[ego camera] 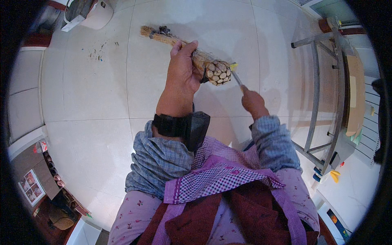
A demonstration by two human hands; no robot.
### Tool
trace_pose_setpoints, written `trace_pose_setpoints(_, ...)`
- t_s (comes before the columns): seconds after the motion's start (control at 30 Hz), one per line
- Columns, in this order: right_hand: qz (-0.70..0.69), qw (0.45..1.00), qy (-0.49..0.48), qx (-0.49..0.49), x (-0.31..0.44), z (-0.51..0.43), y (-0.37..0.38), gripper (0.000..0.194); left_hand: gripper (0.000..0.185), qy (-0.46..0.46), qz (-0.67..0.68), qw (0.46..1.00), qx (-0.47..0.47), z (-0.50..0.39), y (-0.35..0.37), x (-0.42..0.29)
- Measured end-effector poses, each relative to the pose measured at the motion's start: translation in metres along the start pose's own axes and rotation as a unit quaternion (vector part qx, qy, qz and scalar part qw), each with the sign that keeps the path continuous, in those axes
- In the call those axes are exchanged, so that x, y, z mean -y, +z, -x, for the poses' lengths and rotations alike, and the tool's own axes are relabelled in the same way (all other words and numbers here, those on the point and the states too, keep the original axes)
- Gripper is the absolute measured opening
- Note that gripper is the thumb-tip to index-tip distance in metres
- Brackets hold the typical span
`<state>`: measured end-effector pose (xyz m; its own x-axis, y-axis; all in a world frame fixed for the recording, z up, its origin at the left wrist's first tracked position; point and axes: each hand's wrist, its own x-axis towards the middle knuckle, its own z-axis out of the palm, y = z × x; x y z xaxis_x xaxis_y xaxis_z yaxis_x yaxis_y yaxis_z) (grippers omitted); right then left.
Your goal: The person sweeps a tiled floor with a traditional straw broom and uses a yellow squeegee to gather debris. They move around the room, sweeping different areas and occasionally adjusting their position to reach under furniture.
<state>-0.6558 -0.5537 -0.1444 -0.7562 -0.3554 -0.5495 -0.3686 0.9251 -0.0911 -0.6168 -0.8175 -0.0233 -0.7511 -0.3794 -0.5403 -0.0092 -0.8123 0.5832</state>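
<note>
A long bundle of tan stalks point(211, 58), partly covered in clear film, slants above the tiled floor. Its round near end shows several pale cut stalk ends point(218, 73), while the far end is bristly point(147, 31). My left hand point(183, 65) grips the bundle around its middle, with a dark strip beside the palm. In my right hand point(253, 100) is the handle of a slim metal tool point(237, 79). The tool's upper end meets a small yellow piece point(234, 66) at the rim of the cut end; its exact shape is blurred.
A dark clump point(164, 30) lies beside the bristly end. Debris point(96, 55) is scattered on the floor point(92, 92). A metal frame point(315, 92) stands at right near a cardboard box point(355, 95). A pale cap point(98, 15) is at upper left. Shoes point(53, 170) line the left side.
</note>
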Motion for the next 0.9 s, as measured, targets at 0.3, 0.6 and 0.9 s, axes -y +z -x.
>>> trace_pose_setpoints(0.3,-0.023,0.997,-0.010,-0.067,0.001,0.002,0.006,0.045,0.023,0.016,-0.004,1.000,-0.002,-0.001,-0.002,0.002)
trace_pose_setpoints(0.6,-0.008,0.996,-0.062,-0.059,0.023,0.026,0.012,0.042,0.024,0.017,0.001,1.000,0.023,-0.001,-0.003,0.000)
trace_pose_setpoints(0.9,-0.035,0.995,-0.070,-0.066,0.031,0.026,0.015,0.044,0.024,-0.004,0.002,1.000,0.013,0.007,-0.002,-0.005)
